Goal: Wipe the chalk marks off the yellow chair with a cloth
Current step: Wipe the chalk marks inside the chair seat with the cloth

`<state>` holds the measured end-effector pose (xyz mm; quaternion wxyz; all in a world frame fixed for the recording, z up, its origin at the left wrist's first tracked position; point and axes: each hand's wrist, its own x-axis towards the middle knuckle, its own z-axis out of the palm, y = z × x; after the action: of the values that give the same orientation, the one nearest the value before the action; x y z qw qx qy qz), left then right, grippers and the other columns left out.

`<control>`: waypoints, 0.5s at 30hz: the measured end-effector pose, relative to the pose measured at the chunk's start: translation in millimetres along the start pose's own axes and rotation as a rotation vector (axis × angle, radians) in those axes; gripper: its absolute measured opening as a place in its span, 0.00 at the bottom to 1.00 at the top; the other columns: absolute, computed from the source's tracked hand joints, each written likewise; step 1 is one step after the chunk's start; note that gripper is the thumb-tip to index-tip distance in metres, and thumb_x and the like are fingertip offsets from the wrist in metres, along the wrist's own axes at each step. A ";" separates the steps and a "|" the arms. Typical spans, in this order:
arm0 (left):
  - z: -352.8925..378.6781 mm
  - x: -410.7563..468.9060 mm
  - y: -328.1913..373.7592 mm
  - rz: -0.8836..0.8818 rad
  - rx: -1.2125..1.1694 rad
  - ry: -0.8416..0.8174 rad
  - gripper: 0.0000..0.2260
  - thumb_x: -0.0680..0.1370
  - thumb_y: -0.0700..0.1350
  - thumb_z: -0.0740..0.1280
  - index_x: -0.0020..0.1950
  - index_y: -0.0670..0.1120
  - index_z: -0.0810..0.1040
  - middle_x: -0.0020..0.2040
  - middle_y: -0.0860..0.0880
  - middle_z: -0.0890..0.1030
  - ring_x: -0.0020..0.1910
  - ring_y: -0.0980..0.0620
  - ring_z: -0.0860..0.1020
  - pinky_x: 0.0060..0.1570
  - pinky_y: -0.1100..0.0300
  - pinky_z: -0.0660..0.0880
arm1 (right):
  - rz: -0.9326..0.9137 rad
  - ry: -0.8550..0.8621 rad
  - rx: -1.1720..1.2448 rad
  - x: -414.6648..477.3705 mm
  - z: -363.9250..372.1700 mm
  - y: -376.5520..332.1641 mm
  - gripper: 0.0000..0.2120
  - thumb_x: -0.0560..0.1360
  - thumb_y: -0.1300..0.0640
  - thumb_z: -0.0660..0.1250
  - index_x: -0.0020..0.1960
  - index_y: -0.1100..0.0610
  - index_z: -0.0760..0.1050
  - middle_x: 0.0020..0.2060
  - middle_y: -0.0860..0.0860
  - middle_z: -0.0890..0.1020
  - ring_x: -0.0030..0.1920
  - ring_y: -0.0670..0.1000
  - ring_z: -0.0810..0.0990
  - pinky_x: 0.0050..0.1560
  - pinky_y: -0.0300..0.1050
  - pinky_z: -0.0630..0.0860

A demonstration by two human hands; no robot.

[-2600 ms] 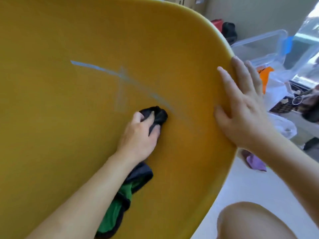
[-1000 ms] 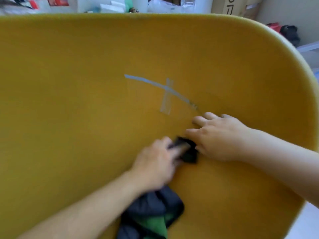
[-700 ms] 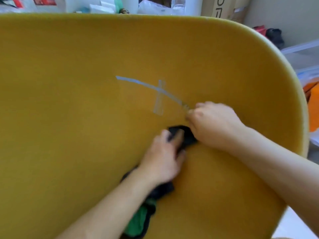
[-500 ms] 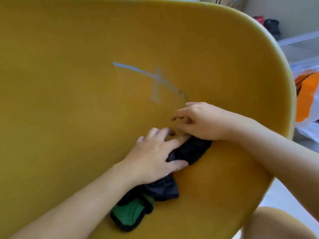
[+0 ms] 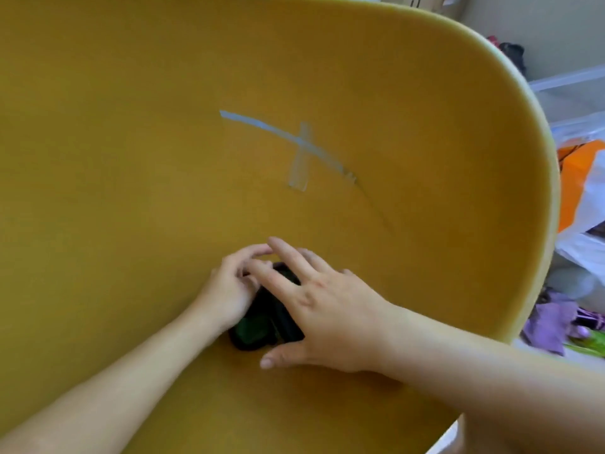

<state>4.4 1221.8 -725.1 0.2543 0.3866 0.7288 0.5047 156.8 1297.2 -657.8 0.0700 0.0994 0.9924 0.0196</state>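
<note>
The yellow chair [image 5: 131, 191] fills nearly the whole view. A pale blue chalk mark [image 5: 281, 136] runs diagonally across its surface, crossed by a shorter smeared stroke [image 5: 299, 165]. Below the marks lies a bunched black and green cloth [image 5: 262, 319]. My left hand [image 5: 229, 290] is curled around the cloth's left side, gripping it. My right hand [image 5: 324, 306] lies flat over the cloth's right side with fingers spread, pressing on it. Most of the cloth is hidden between the two hands.
Past the chair's right rim are an orange and white bag [image 5: 579, 191], a clear plastic bin [image 5: 576, 90], purple fabric [image 5: 550, 322] on the floor and dark items [image 5: 510, 54] by the wall. A cardboard box [image 5: 425, 3] shows above the rim.
Both hands and the cloth have moved lower, away from the chalk mark. The cloth is now bunched tighter, and my right hand has come over the top of it with fingers spread.
</note>
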 end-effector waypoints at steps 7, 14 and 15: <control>-10.2 4.2 -34.1 0.255 0.898 -0.126 0.31 0.72 0.66 0.33 0.75 0.65 0.48 0.77 0.62 0.46 0.76 0.59 0.43 0.73 0.49 0.44 | 0.073 0.064 -0.420 9.7 -25.7 88.7 0.20 0.79 0.55 0.57 0.68 0.37 0.66 0.66 0.44 0.69 0.62 0.54 0.66 0.49 0.49 0.72; -11.7 -1.6 -31.9 0.209 0.948 -0.179 0.31 0.71 0.66 0.31 0.75 0.66 0.44 0.77 0.60 0.41 0.76 0.56 0.39 0.72 0.43 0.42 | 0.459 0.261 -0.224 35.7 -20.4 89.3 0.18 0.74 0.48 0.59 0.63 0.44 0.75 0.63 0.49 0.71 0.59 0.57 0.65 0.51 0.52 0.76; -11.0 -2.6 -32.5 0.219 0.945 -0.167 0.32 0.71 0.66 0.32 0.75 0.66 0.50 0.78 0.59 0.42 0.76 0.56 0.41 0.72 0.42 0.43 | 0.345 0.176 -0.118 36.9 9.0 54.1 0.18 0.75 0.47 0.59 0.64 0.44 0.74 0.63 0.48 0.71 0.58 0.56 0.66 0.51 0.51 0.77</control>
<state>-12.4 1207.4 -751.4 0.0540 0.5732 0.8102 0.1101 132.8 1357.9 -668.8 -0.0155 0.2616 0.9601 0.0979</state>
